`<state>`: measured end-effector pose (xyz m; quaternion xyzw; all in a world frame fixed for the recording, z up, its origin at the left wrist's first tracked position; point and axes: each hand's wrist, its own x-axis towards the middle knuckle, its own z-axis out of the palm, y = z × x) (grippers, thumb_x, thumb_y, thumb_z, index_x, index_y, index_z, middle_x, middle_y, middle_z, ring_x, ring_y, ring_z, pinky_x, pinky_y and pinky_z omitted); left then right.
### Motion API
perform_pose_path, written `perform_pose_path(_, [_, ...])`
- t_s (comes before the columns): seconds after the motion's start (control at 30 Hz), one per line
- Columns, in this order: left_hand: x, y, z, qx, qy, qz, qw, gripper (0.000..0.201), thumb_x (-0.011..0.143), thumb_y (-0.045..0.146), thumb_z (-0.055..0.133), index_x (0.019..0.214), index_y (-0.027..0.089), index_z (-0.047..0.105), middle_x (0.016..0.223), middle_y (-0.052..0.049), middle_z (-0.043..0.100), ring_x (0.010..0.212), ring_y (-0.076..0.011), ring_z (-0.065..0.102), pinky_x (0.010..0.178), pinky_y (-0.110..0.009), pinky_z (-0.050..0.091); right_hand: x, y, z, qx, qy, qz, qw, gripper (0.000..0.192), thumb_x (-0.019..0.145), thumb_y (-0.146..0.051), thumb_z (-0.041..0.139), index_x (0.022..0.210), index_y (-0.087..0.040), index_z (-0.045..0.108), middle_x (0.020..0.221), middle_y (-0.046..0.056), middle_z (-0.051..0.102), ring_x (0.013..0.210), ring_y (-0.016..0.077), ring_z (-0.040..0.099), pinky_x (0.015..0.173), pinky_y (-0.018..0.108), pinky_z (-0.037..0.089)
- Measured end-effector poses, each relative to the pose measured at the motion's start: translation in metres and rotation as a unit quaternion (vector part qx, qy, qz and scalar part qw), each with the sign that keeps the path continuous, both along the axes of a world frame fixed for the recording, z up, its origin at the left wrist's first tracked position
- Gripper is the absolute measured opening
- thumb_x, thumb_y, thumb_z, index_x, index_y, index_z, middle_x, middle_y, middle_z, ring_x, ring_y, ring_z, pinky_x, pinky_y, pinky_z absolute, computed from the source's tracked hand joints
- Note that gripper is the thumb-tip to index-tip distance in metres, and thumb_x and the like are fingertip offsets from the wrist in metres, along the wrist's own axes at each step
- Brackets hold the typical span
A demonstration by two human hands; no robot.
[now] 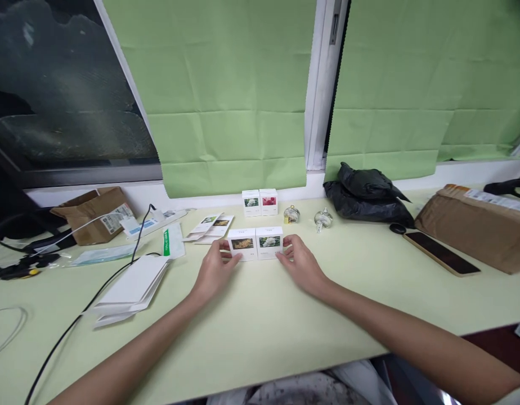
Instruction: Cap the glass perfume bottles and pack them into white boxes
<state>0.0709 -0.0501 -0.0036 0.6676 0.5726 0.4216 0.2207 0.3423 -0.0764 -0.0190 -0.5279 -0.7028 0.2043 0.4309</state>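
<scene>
Two small white boxes stand upright side by side in the middle of the table. The left box [242,246] carries a picture of yellow-orange flowers, the right box [269,244] a picture of white flowers. My left hand [216,265] grips the outer side of the left box, thumb at its lower front edge. On the other side, my right hand [301,263] holds the right box's outer side in the same way. Behind them stand another white-flower box [251,203] and a pink-flower box [269,202], touching each other. Flat cartons with flower pictures [209,228] lie to the left.
Two glass ornaments [291,214] sit behind my right hand. Black plastic bags [365,194], a phone [441,253] and a brown parcel [475,225] lie at right. At left are folded white cartons [131,287], a black cable [80,315] and an opened cardboard box [93,216].
</scene>
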Motion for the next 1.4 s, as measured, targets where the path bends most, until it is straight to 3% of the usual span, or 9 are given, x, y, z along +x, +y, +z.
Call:
perform_pose_path(0.23, [0.006, 0.012, 0.001, 0.002, 0.024, -0.005, 1.000, 0.035, 0.086, 0.043, 0.075, 0.102, 0.024, 0.051, 0.106, -0.005, 0.075, 0.086, -0.0243, 0.075, 0.072, -0.037, 0.059, -0.007, 0.001, 0.002, -0.035, 0.003, 0.005, 0.999, 0.040, 0.098, -0.033, 0.058, 0.136, -0.023, 0.050, 0.130, 0.012, 0.061, 0.108, 0.0258, 0.068, 0.097, 0.046, 0.055])
perform_pose_path(0.7, [0.034, 0.080, -0.012, 0.025, 0.011, 0.048, 0.998, 0.035, 0.083, 0.027, 0.078, 0.100, 0.023, 0.047, 0.102, -0.004, 0.068, 0.084, -0.0202, 0.068, 0.075, -0.034, 0.053, -0.021, 0.075, 0.004, -0.044, -0.014, -0.091, 0.995, 0.047, 0.096, -0.035, 0.053, 0.140, -0.018, 0.053, 0.134, 0.016, 0.053, 0.105, 0.0295, 0.067, 0.099, 0.046, 0.054])
perform_pose_path(0.9, [0.036, 0.093, -0.015, 0.031, -0.008, 0.040, 0.999, 0.051, 0.082, 0.030, 0.081, 0.123, 0.022, 0.052, 0.122, -0.009, 0.067, 0.085, -0.0207, 0.068, 0.078, -0.036, 0.054, -0.024, 0.086, -0.003, -0.035, 0.002, -0.097, 0.995, 0.062, 0.097, -0.033, 0.051, 0.155, -0.016, 0.039, 0.144, 0.019, 0.049, 0.114, 0.0314, 0.065, 0.103, 0.047, 0.052])
perform_pose_path(1.0, [0.028, 0.101, -0.016, 0.026, -0.017, 0.008, 1.000, 0.052, 0.084, 0.034, 0.079, 0.130, 0.023, 0.056, 0.127, -0.009, 0.068, 0.081, -0.0200, 0.068, 0.076, -0.036, 0.054, -0.021, 0.093, -0.009, -0.011, 0.016, -0.099, 0.995, 0.056, 0.097, -0.034, 0.052, 0.150, -0.017, 0.044, 0.141, 0.019, 0.051, 0.113, 0.0311, 0.064, 0.102, 0.047, 0.052])
perform_pose_path(1.13, [0.008, 0.108, -0.017, 0.015, -0.030, -0.047, 0.998, 0.040, 0.085, 0.041, 0.076, 0.119, 0.022, 0.067, 0.115, -0.008, 0.073, 0.079, -0.0205, 0.067, 0.075, -0.035, 0.055, -0.015, 0.105, -0.015, 0.003, 0.032, -0.099, 0.995, 0.042, 0.096, -0.033, 0.054, 0.135, -0.019, 0.052, 0.137, 0.016, 0.054, 0.108, 0.0284, 0.065, 0.098, 0.045, 0.052])
perform_pose_path(1.27, [-0.005, 0.099, -0.018, 0.012, -0.047, -0.087, 0.995, 0.047, 0.083, 0.048, 0.078, 0.122, 0.022, 0.069, 0.110, -0.007, 0.074, 0.085, -0.0210, 0.067, 0.080, -0.035, 0.056, -0.011, 0.114, -0.016, 0.010, 0.053, -0.084, 0.995, 0.031, 0.096, -0.034, 0.053, 0.125, -0.022, 0.054, 0.126, 0.010, 0.065, 0.094, 0.0248, 0.066, 0.093, 0.043, 0.051])
perform_pose_path(1.4, [-0.005, 0.089, -0.020, 0.013, -0.067, -0.089, 0.994, 0.050, 0.082, 0.050, 0.079, 0.122, 0.022, 0.069, 0.117, -0.007, 0.072, 0.089, -0.0216, 0.067, 0.082, -0.035, 0.057, -0.010, 0.118, -0.018, 0.010, 0.070, -0.058, 0.996, 0.030, 0.096, -0.035, 0.054, 0.123, -0.023, 0.054, 0.123, 0.007, 0.068, 0.081, 0.0215, 0.064, 0.084, 0.040, 0.051])
